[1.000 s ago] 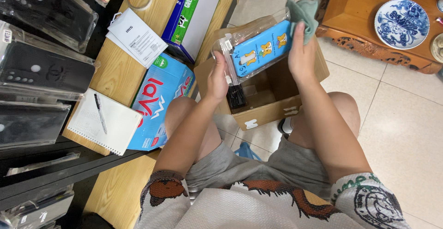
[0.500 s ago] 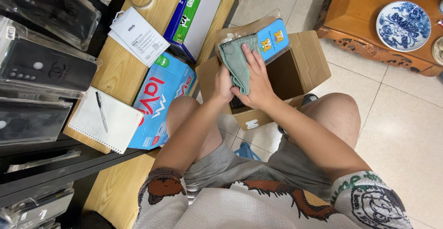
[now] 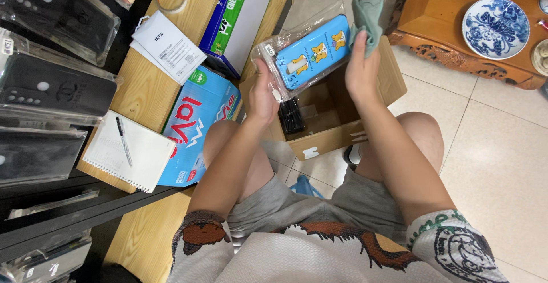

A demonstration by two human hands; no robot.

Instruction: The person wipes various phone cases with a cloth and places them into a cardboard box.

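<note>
Blue phone case (image 3: 311,52), sealed in its clear sleeve, sits at upper centre of the frame, above the open cardboard box (image 3: 342,120). Left of it on the wooden bench (image 3: 148,97) lie a notepad with pen (image 3: 128,152) and a blue bottle carton (image 3: 197,126). My left hand (image 3: 264,92) pinches the sleeve's lower-left corner, thumb on top. My right hand (image 3: 361,66) clasps a green cloth (image 3: 368,17) at the sleeve's right end. To wipe well, I judge: keep the left grip firm, hold the sleeve flat, draw the cloth lengthwise with light pressure, over the box.
</note>
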